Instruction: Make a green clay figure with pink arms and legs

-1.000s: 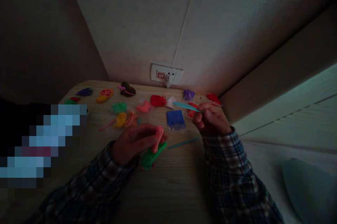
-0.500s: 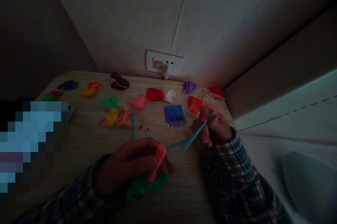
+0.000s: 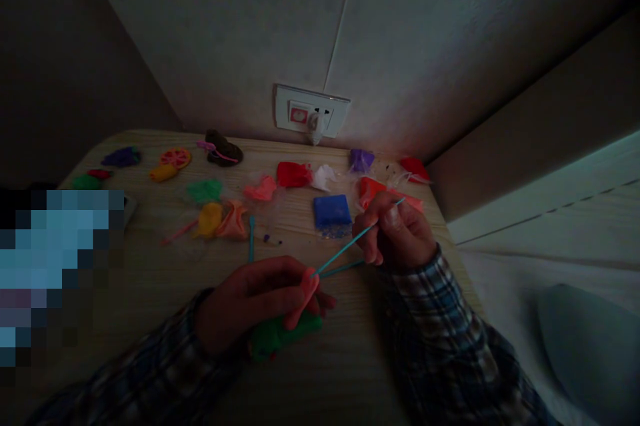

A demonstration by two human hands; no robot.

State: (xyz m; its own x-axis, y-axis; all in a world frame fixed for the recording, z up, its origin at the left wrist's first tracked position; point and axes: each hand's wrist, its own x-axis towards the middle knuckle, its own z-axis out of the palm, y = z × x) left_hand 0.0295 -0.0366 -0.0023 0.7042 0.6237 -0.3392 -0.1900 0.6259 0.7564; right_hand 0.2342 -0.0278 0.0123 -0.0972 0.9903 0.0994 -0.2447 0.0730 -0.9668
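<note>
Worktop (image 3: pixel 345 366) lay dim; left hand (image 3: pixel 245 309) pinched pink piece (image 3: pixel 303 298), right hand (image 3: pixel 403 229) pinched blue tool (image 3: pixel 344 250); hard push risked tearing piece.

Dim, low-contrast view; the light's source cannot be told. Shadow darkens the tabletop (image 3: pixel 345 366) below the left hand (image 3: pixel 250 306) and right hand (image 3: pixel 397 229). Coarse pixel blocks (image 3: pixel 55 246) mask an area left of the left hand; the upper corner beyond the right hand fades nearly black.

I have my left hand (image 3: pixel 255 299) curled, thumb extended, my right hand (image 3: pixel 400 229) pinching, both forearms (image 3: pixel 445 336) angled inward.
</note>
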